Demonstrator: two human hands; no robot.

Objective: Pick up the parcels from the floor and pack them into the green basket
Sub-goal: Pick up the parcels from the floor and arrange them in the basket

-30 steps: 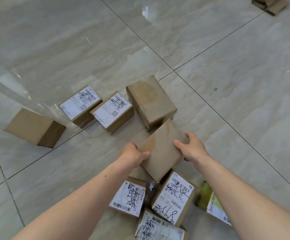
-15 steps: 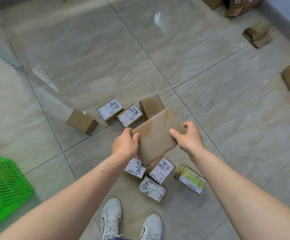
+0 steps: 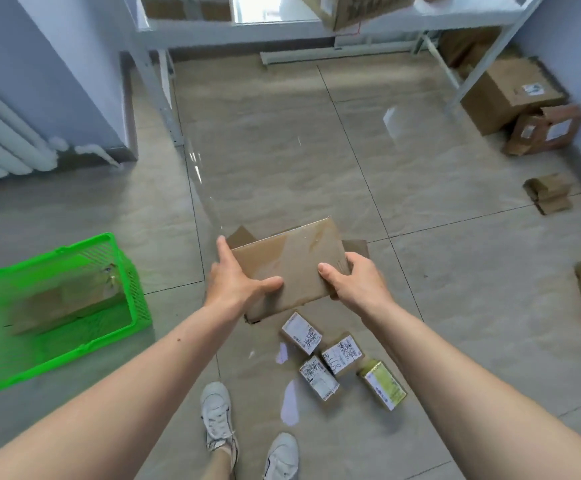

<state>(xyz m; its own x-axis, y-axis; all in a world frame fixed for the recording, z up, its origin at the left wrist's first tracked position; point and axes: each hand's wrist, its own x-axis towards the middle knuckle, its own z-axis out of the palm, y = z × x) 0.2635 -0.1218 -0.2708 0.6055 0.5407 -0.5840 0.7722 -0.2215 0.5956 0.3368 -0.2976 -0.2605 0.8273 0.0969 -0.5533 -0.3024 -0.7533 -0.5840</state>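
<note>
2 hands carry 1 flat brown parcel (image 3: pixel 289 268) in the air in front of the person: the left hand (image 3: pixel 237 282) holds its near left end with the thumb on top, and the right hand (image 3: pixel 358 285) clasps its near right end the same way. That two-handed grip holds the parcel with its long axis running across, left to right, the right end tipped slightly away. The green basket (image 3: pixel 133 282) sits on the floor well off to the left of the grip and lower, with 1 box already inside. The left hand is the nearer one, so the carry should swing leftward and down. 4 small parcels (image 3: pixel 341 362) lie on the floor below the grip.
</note>
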